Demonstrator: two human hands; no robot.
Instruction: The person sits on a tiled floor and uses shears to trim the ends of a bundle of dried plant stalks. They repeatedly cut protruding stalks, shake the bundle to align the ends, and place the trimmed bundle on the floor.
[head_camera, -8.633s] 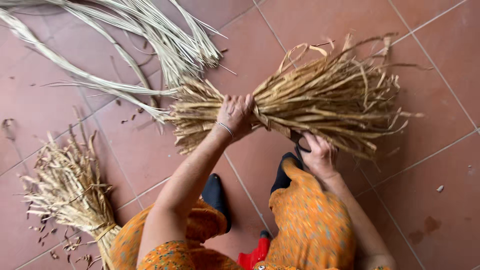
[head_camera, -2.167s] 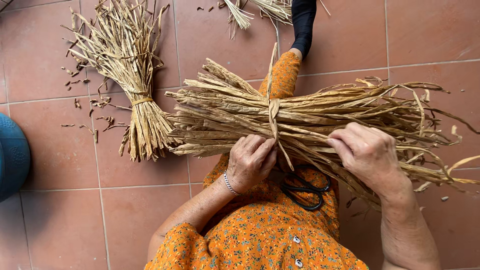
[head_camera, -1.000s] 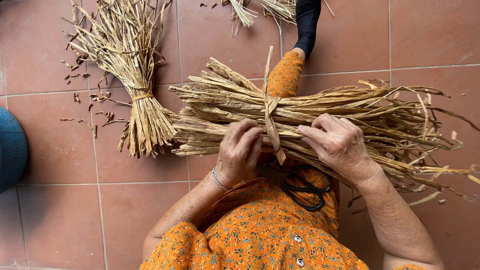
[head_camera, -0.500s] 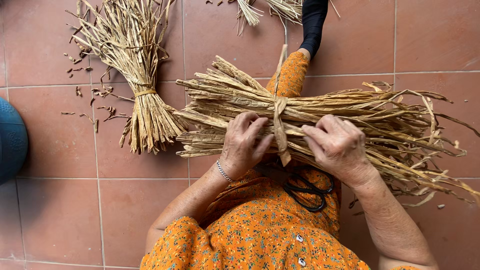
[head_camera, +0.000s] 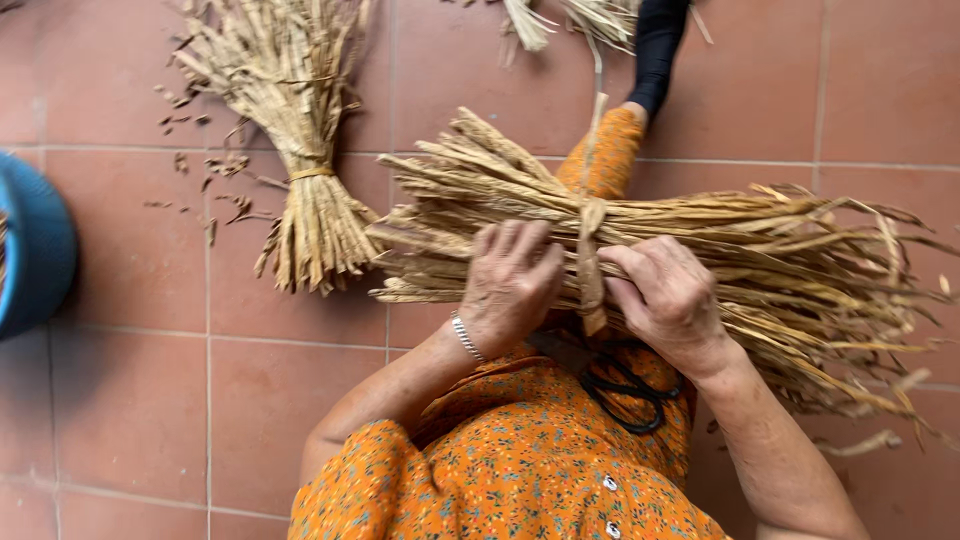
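A thick bundle of dried straw-coloured leaves (head_camera: 760, 250) lies across my lap, bound at its middle by a knotted straw strip (head_camera: 590, 250). My left hand (head_camera: 510, 285), with a silver bracelet on the wrist, grips the bundle just left of the knot. On the other side of the knot my right hand (head_camera: 665, 300) pinches the strip's loose end against the bundle. Black scissors (head_camera: 625, 390) rest on my orange floral dress beneath the bundle.
A second tied straw bundle (head_camera: 300, 150) lies on the red floor tiles to the left, with loose bits scattered around it. A blue round container (head_camera: 35, 250) is at the left edge. More straw (head_camera: 580, 20) lies at the top by my black-socked foot (head_camera: 660, 50).
Both hands have stayed at the knot; the right hand's fingers have shifted in closer to the strip. The view has drifted slightly, and the bundle sits a little lower in frame.
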